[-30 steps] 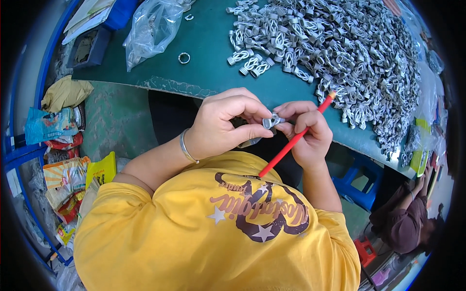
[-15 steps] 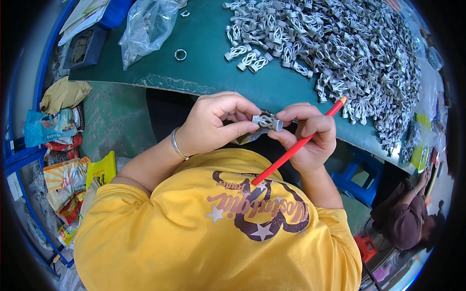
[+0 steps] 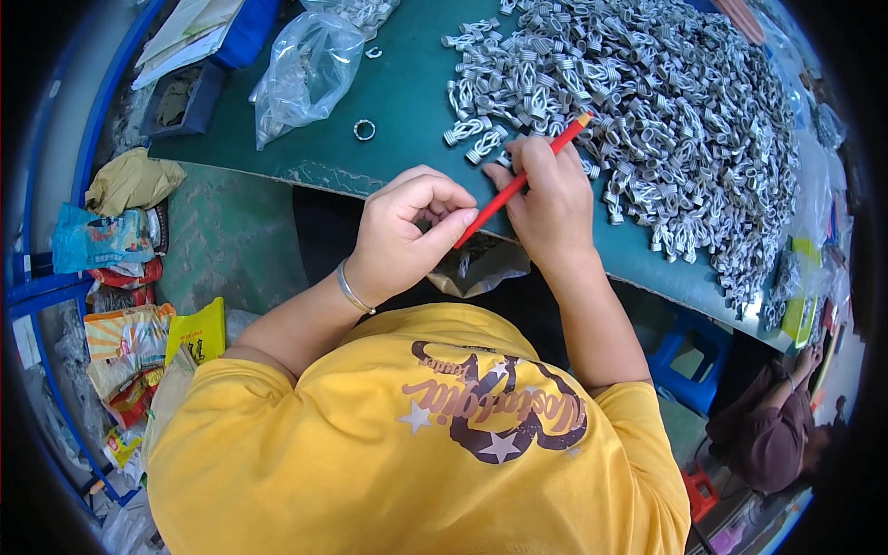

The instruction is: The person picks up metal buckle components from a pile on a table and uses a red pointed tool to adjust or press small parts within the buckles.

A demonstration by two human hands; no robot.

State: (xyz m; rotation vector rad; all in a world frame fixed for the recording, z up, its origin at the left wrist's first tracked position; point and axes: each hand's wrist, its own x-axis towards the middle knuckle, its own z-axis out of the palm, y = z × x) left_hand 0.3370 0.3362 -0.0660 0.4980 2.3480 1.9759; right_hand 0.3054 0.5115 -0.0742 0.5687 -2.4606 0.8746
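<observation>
My left hand (image 3: 412, 222) is closed in front of the table edge, thumb and forefinger tips together, with no part visible between them. A red pencil (image 3: 506, 197) is tucked in my right hand (image 3: 553, 199), its sharpened end up and its other end beside my left fingertips. The right thumb and forefinger are at the near edge of a large heap of small grey ribbed parts with looped wire-like middles (image 3: 647, 120); whether they grip one is unclear. Below my hands, a bag-like opening (image 3: 495, 273) shows in front of my yellow shirt, its contents hard to make out.
On the green table (image 3: 305, 162) lie a clear plastic bag (image 3: 310, 79), a small ring (image 3: 364, 129) and a grey-blue bin (image 3: 182, 97). Food packets (image 3: 129, 342) fill the left side. A blue stool (image 3: 689, 356) stands under the table; another person (image 3: 768, 421) sits at far right.
The grey part held between both hands is no longer visible there. My right hand has moved up to the heap, carrying the pencil. My left hand stays nearly in place, fingers closed.
</observation>
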